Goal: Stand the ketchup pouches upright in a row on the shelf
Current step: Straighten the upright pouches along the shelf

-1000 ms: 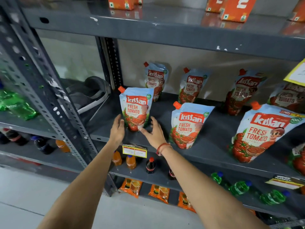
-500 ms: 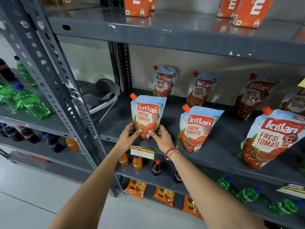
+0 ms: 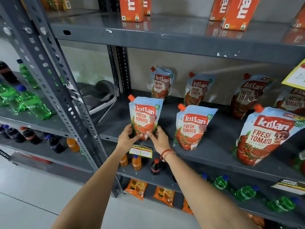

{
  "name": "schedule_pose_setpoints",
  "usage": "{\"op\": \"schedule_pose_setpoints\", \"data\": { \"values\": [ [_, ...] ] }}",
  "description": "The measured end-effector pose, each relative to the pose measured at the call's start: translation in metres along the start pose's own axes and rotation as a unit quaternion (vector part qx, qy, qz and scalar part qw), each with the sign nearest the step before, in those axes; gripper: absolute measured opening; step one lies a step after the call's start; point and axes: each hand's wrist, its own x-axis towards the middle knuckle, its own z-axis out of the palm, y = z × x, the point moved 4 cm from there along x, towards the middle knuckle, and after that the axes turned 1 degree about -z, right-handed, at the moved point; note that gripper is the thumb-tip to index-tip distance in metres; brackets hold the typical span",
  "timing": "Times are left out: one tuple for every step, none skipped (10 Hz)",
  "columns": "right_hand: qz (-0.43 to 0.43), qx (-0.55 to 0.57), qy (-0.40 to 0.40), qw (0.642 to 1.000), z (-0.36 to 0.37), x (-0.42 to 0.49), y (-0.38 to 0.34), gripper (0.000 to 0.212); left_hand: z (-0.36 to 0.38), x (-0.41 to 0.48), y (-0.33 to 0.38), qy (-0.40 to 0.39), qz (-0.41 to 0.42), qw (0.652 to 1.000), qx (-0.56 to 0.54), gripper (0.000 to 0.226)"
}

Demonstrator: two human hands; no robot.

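A blue-and-red Kissan ketchup pouch [image 3: 145, 115] with an orange cap stands upright at the front left of the grey shelf [image 3: 206, 154]. My left hand [image 3: 127, 138] and my right hand [image 3: 159, 141] both pinch its bottom edge, thumbs on its front. To its right stand a second front pouch [image 3: 193, 128] and a third, larger-looking one [image 3: 267, 136]. Behind them, against the wall, a back row of pouches stands upright: one [image 3: 161, 83], another [image 3: 197, 90], and a darker one [image 3: 250, 96].
A yellow price tag [image 3: 140, 151] hangs on the shelf lip below my hands. Orange cartons [image 3: 131, 9] stand on the shelf above. Small soda bottles [image 3: 137, 161] line the shelf below. Green bottles [image 3: 31, 103] fill the left rack behind a perforated upright [image 3: 62, 90].
My hands moved from beside the front-left pouch to its base and closed on it. The view has shifted closer and slightly left.
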Motion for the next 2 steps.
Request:
{"op": "schedule_pose_setpoints", "data": {
  "values": [
    [0.002, 0.001, -0.001, 1.0, 0.0002, -0.0003, 0.0009, 0.045, -0.0008, 0.0001, -0.0023, -0.007, 0.002, 1.0, -0.001, 0.073],
    [0.003, 0.008, 0.034, 0.999, -0.0055, -0.0084, -0.0049, 0.05, 0.0003, -0.008, 0.0043, 0.018, 0.009, 1.0, -0.002, 0.069]
  ]
}}
